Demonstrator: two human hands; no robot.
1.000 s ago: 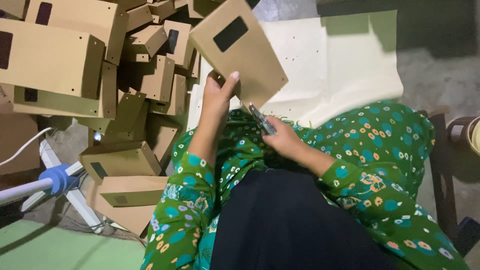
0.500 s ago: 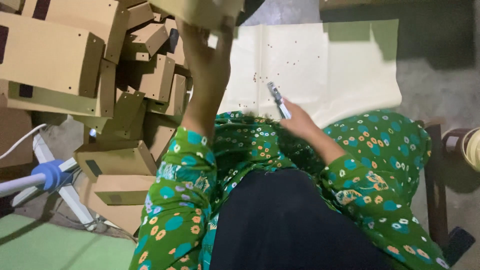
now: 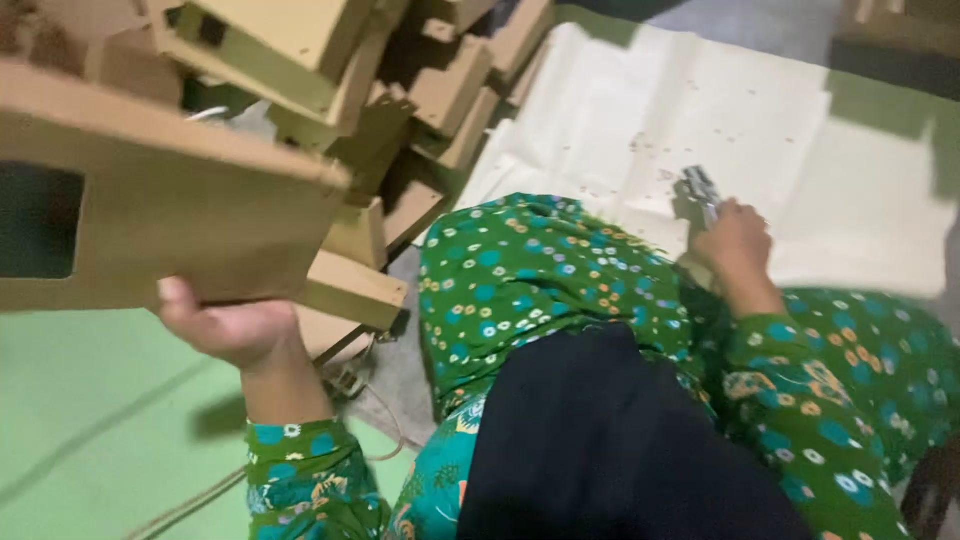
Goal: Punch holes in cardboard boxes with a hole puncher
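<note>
My left hand (image 3: 228,326) grips the underside of a brown cardboard box (image 3: 170,215) with a dark rectangular window, holding it out to my left beside the pile. My right hand (image 3: 735,240) is closed around a small metal stapler-like tool (image 3: 698,190), resting near my knee above the white sheet. Both my arms wear green flowered sleeves, and a dark cloth covers my lap.
A pile of similar cardboard boxes (image 3: 420,90) is stacked at the upper left. A white sheet (image 3: 720,120) with small scattered specks lies ahead on the floor. A pale green mat (image 3: 90,420) covers the floor at lower left, with a cord (image 3: 190,495) across it.
My left hand has swung the cardboard box from in front of me over to the left side. My right hand with the tool has moved out to the right, over the white sheet.
</note>
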